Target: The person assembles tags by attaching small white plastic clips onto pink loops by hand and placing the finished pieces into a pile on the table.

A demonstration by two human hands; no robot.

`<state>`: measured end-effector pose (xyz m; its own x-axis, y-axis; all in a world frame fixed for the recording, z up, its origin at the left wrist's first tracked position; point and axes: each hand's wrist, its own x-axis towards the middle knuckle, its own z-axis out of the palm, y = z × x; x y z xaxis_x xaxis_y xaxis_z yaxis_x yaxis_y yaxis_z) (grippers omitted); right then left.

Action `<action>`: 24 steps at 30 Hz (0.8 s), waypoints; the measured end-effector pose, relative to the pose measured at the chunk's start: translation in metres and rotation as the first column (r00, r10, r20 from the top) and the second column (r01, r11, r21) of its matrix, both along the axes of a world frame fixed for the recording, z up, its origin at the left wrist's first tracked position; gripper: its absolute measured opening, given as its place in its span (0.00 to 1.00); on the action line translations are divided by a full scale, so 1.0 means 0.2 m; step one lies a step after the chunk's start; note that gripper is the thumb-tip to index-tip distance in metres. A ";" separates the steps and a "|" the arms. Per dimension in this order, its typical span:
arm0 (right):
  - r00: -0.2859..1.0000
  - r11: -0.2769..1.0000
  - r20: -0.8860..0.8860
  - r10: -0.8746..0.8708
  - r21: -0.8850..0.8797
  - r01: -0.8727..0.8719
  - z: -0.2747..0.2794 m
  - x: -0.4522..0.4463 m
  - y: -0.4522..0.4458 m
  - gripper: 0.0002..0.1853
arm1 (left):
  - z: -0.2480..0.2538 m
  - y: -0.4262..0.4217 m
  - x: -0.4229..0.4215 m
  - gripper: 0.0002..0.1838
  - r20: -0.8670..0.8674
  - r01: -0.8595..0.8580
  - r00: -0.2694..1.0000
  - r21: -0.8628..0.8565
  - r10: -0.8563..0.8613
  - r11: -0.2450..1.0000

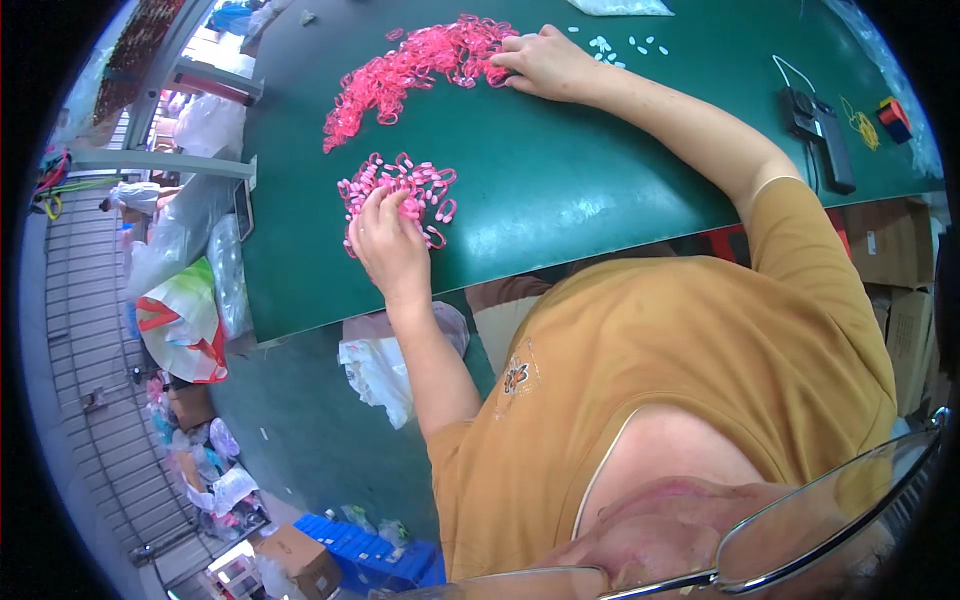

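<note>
My left hand (393, 247) rests over a small heap of pink loops with pale pink oval pieces (437, 185), which look like hair ties. Its fingers are bent and slightly apart, with the fingertips down among the loops. Farther off, my right hand (550, 66) touches the right end of a long, curved heap of brighter pink loops (400, 75). Those fingers reach out to the left, apart from one another, over the edge of the heap. No loop is plainly gripped in either hand. Both heaps lie on the green table (560, 180).
Small white oval pieces (602, 46) lie scattered right of my right hand, below a clear plastic bag (622, 6). A black device with a cable (822, 135) and a red-and-blue object (894, 120) sit far right. Metal framing (165, 163) borders the left edge.
</note>
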<state>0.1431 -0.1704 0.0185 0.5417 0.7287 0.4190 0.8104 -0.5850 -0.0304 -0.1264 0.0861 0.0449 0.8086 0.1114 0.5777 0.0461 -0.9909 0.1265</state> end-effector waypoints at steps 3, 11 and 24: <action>1.000 0.999 0.016 0.021 -0.041 -0.021 -0.08 0.07 0.02 0.15 | 0.00 -0.08 0.00 0.14 0.074 0.070 0.995 -0.036 -0.067 0.997; 0.328 0.900 -0.867 0.376 0.425 0.092 0.03 -0.18 -0.16 0.14 | -0.01 -0.34 0.05 0.12 0.154 0.331 0.943 -0.300 -0.297 0.895; -0.738 0.861 -0.648 0.188 0.470 -0.194 0.03 -0.54 -0.36 0.11 | 0.16 -0.56 0.09 0.19 0.167 0.836 0.520 -0.301 -0.838 0.458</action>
<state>0.0359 -0.2418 0.0236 -0.2706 0.9271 -0.2592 -0.5045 -0.3659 -0.7821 -0.1075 -0.0262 0.0761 0.6150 -0.4555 0.6437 -0.7822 -0.4554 0.4251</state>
